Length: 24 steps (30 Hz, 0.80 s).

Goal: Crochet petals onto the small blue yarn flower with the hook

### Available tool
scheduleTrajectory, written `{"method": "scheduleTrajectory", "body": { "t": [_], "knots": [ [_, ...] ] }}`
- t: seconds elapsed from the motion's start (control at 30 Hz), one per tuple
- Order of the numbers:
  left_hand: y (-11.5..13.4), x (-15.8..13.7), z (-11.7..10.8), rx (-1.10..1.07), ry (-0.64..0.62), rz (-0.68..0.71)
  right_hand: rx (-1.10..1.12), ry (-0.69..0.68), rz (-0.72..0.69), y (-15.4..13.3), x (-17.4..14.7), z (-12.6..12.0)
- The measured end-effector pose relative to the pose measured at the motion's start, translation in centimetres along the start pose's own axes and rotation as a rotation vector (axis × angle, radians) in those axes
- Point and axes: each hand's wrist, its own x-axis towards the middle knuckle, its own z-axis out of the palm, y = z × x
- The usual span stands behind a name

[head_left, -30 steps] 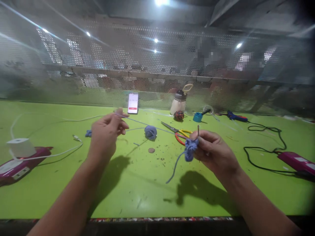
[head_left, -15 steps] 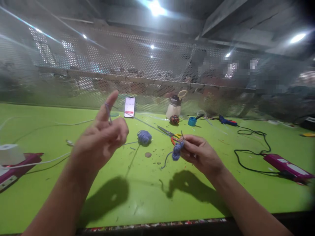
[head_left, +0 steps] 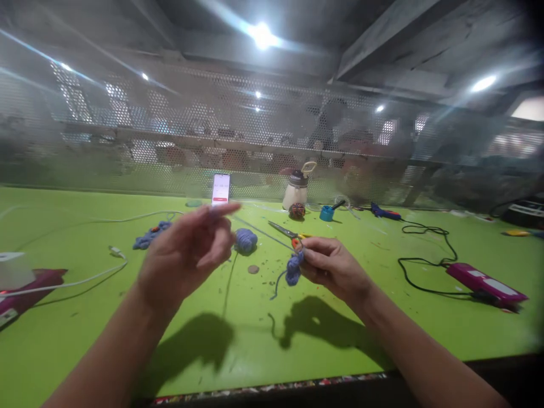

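Observation:
My left hand is raised over the left of the table, index finger stretched toward the right and other fingers curled. A blue-purple yarn strand runs taut from that finger across to my right hand. Pinched in my right fingertips is a small crocheted piece of the same yarn, its loose tail hanging down. Any hook in those fingers is hidden. Just right of my left fingers lies the yarn ball. Scissors with orange and yellow handles rest behind my right hand.
A phone stands upright at the back, near a bottle and a dark multicoloured ball. A blue tape roll, glue gun and purple power strip are on the right. Left are a blue knitted item and white cable.
My left index finger has tipped from pointing up to pointing right, and the hand has moved slightly right. The view has shifted a little; my right hand keeps its pinch on the crocheted piece.

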Motion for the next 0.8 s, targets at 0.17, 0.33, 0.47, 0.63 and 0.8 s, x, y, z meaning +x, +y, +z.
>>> {"method": "scheduleTrajectory", "body": {
  "t": [0.17,0.33,0.47,0.63,0.8],
  "knots": [
    [-2.5,1.2,-0.4,0.852,0.150,-0.098,-0.042,0.017,0.016,0.5,0.3,0.6],
    [-2.4,0.9,-0.5,0.338,-0.136,-0.223,-0.049,0.084,0.006,0.6,0.6,0.8],
    [-2.2,0.4,0.7,-0.018,-0.103,-0.170,-0.047,0.074,0.034,0.8,0.5,1.4],
    [-3.8,0.0,2.1,0.012,-0.081,-0.251,-0.049,0.077,0.053,1.2,0.3,2.0],
    [-4.8,-0.2,3.1,0.099,-0.069,-0.283,-0.116,0.118,0.077,1.7,0.1,2.3]
  ]
}}
